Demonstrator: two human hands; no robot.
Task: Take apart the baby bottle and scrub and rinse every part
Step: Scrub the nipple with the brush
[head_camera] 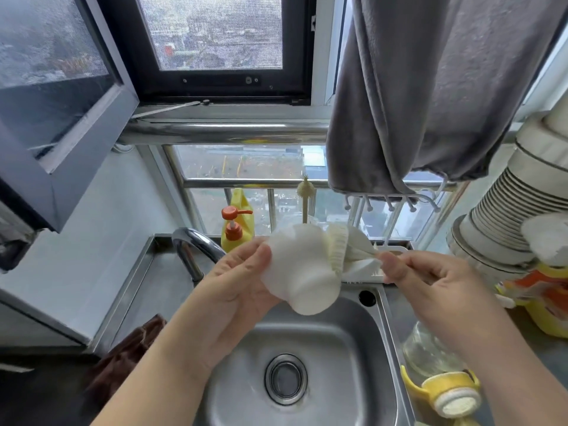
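Bottle body (299,272), white and cloudy, sits in our left hand (233,290), thumb and fingers wrapped about its side, over the sink (344,339). Our right hand (430,284) pinches the handle of a bottle brush (336,249), whose pale bristle head lies at the bottle's mouth; how far in it goes we cannot tell.

Orientation: long axis tilted, closed base down and toward us, open mouth up and away to the right, facing the brush.

Progress, by our judgement: dismantling appears done, since a yellow handled collar with teat (445,395) lies apart on the right counter beside a clear glass jar (430,355). Scrubbing of the body is in hand. Remaining: rinsing it, then the collar and teat. Faucet (196,244) shows no water running.
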